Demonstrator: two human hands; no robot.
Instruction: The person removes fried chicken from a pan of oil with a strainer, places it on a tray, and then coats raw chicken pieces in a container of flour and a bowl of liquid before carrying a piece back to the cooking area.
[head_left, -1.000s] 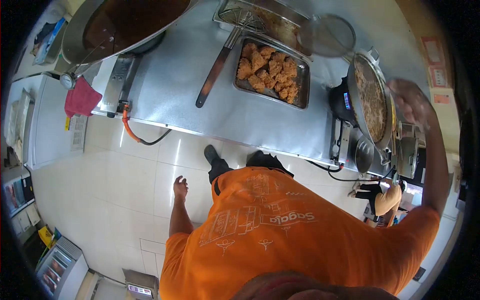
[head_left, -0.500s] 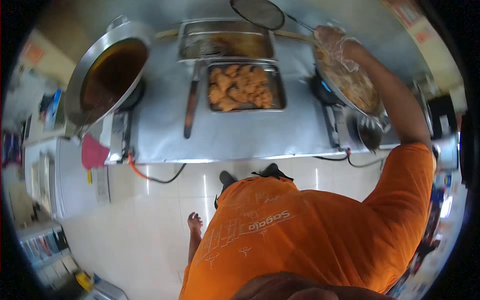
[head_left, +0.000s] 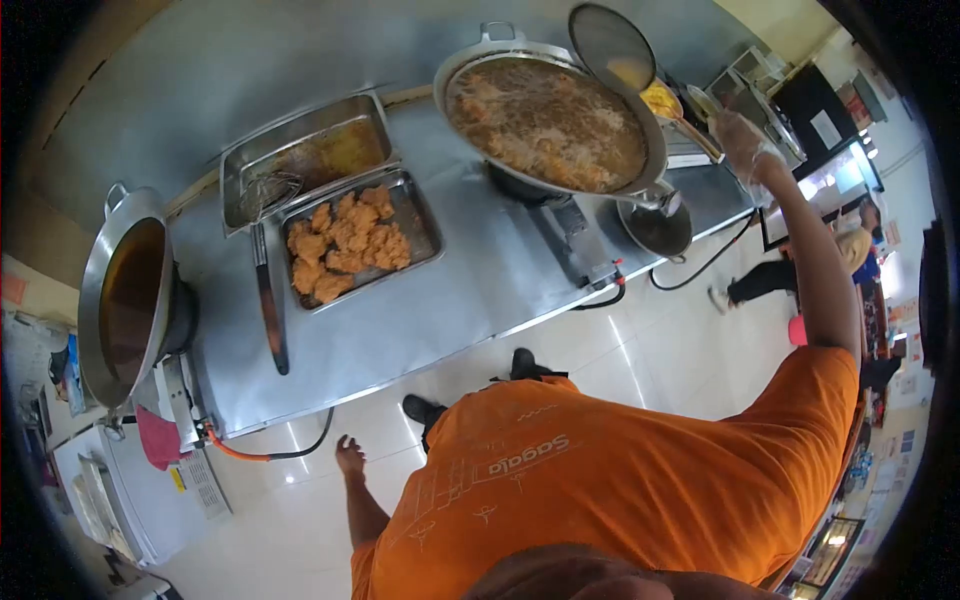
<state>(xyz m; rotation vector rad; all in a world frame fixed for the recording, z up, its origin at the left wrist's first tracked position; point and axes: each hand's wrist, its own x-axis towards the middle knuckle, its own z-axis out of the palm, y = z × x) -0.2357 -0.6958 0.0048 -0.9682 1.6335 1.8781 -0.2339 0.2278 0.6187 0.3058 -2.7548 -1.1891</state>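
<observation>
My left hand [head_left: 350, 457] hangs over the floor, empty, with its fingers apart. To the right of the frying wok [head_left: 550, 125], my right hand [head_left: 742, 147] wears a clear plastic glove; its fingers are too unclear to show a grip. It is nearest a bowl with yellow contents [head_left: 662, 102] and some metalware. Food bubbles in the wok's oil. A round mesh strainer [head_left: 612, 45] overlaps the wok's back right rim. Browned fried pieces [head_left: 350, 240] lie in a metal tray [head_left: 428, 225] at the counter's middle.
Behind that tray, a deeper tray [head_left: 350, 150] has oily residue and a wire skimmer [head_left: 270, 300] resting in it. A wok of dark oil [head_left: 135, 300] stands far left. A metal pan [head_left: 657, 228] sits below the frying wok. Another person [head_left: 765, 280] is at the far right.
The view has swung right. My right hand has moved from above the frying wok to the space at its right. My left hand still hangs low.
</observation>
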